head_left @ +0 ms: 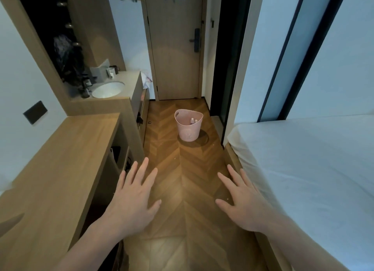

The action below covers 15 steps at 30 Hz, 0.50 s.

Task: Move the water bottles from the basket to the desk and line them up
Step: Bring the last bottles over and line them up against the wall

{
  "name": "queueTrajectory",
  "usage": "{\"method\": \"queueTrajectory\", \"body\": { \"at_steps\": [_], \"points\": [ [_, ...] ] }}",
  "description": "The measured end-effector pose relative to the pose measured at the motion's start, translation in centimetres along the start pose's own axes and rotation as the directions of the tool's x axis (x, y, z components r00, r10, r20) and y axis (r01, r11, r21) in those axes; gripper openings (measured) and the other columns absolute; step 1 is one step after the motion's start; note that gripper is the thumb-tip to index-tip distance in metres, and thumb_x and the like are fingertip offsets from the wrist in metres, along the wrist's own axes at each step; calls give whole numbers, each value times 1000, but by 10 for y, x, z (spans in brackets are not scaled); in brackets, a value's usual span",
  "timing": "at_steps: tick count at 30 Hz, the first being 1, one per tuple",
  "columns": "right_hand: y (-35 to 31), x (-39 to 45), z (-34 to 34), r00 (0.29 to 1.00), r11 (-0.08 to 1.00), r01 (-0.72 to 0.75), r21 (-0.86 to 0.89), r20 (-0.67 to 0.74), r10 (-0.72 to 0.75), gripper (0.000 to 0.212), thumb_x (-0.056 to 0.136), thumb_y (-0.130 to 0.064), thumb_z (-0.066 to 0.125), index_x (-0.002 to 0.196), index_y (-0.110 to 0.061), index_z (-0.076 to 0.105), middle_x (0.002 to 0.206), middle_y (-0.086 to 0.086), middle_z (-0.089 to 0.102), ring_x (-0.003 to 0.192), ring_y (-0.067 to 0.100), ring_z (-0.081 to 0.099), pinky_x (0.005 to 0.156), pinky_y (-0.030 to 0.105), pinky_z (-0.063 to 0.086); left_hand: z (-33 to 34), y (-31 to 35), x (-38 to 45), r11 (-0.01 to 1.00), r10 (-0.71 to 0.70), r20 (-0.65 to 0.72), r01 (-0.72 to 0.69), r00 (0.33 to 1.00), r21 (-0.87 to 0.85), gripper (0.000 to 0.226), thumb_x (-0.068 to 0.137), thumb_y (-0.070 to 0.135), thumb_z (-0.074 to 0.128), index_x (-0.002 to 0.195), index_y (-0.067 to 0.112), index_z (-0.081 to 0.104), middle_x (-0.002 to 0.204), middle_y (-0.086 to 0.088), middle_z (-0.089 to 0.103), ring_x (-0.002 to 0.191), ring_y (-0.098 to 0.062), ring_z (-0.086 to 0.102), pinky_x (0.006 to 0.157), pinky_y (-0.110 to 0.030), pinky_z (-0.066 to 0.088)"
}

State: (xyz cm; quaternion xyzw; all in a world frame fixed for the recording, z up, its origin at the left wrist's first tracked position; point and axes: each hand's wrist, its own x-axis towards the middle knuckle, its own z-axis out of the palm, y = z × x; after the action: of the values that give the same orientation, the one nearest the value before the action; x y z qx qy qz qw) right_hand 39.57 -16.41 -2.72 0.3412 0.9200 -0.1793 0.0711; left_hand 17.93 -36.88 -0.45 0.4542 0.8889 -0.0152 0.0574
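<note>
Water bottles sit in the pink basket at twelve o'clock, well apart from both empty, fingers-spread grips, left hand and right hand, while the surface at nine o'clock awaits them.

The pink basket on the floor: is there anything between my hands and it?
Nothing visible stands in the way. Only bare wooden floor lies between the open left hand, the open right hand and the pink basket near the door. The desk is at the left, the bed at the right.
</note>
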Motion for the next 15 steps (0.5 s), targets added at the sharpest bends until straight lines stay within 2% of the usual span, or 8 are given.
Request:
{"method": "queueTrajectory", "body": {
  "at_steps": [6, 15],
  "points": [
    [10, 79, -36, 998, 999, 47, -3, 37, -46, 78, 105, -65, 41, 167, -45, -3, 173, -12, -26, 161, 24, -22, 130, 50, 0, -12, 4, 70, 999, -43, 5, 43, 999, -30, 87, 99, 70, 37, 165, 37, -10, 168, 4, -33, 155, -23, -29, 128, -48, -12],
    [10, 211, -59, 998, 999, 33, -15, 51, -33, 79, 104, -64, 45, 166, -47, 0, 173, -14, -25, 161, 22, -21, 131, 50, 2, 0, -30, 212, 998, -34, -45, 31, 998, -57, 86, 97, 73, 37, 164, 40, -5, 170, 6, -29, 156, -23, -27, 125, -47, -15]
  ]
}}
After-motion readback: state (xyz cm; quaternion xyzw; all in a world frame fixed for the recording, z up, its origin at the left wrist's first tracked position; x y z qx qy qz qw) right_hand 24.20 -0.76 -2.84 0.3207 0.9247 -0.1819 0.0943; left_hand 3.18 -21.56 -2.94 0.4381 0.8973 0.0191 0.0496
